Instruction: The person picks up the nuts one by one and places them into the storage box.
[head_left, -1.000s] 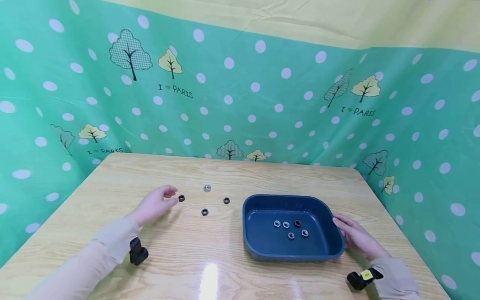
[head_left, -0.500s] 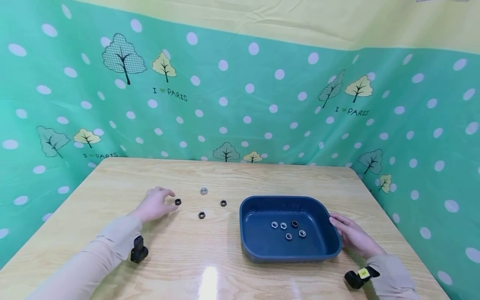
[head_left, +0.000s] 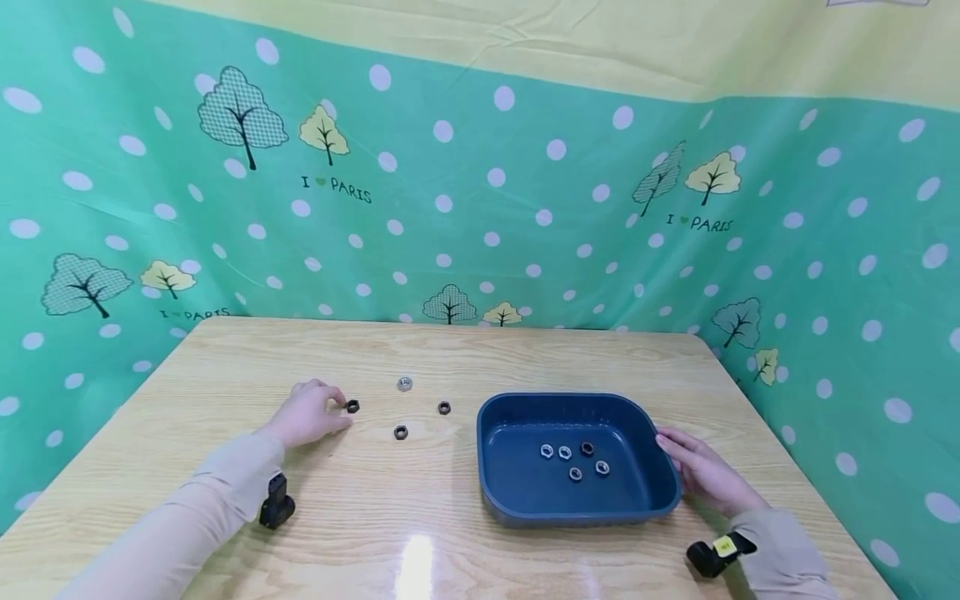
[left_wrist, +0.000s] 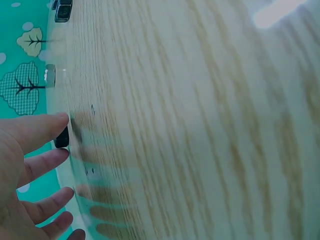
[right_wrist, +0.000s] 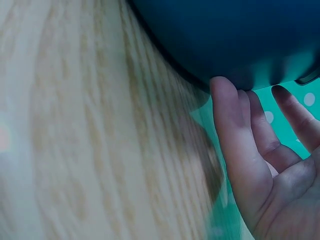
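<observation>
My left hand (head_left: 311,412) is low over the table at the left, thumb and forefinger apart on either side of a dark hex nut (head_left: 352,406). In the left wrist view that nut (left_wrist: 62,138) shows between two fingertips, partly covered by one. A silver nut (head_left: 405,383) and two more dark nuts, one nearer (head_left: 401,432) and one farther right (head_left: 444,407), lie close by. My right hand (head_left: 708,471) rests against the right end of a blue tray (head_left: 577,512). In the right wrist view its fairly straight fingers (right_wrist: 227,102) touch the tray's outer wall.
Several nuts, mostly silver with a dark one (head_left: 587,448), lie on the tray's floor. The wooden table (head_left: 337,533) ends at the back against a green curtain (head_left: 480,192) with dots and trees. A small black camera (head_left: 277,500) is strapped at the left wrist.
The left hand's forefinger has come down toward the dark nut, closing the gap to it. The right hand stays at the tray. The whole head view has shifted slightly.
</observation>
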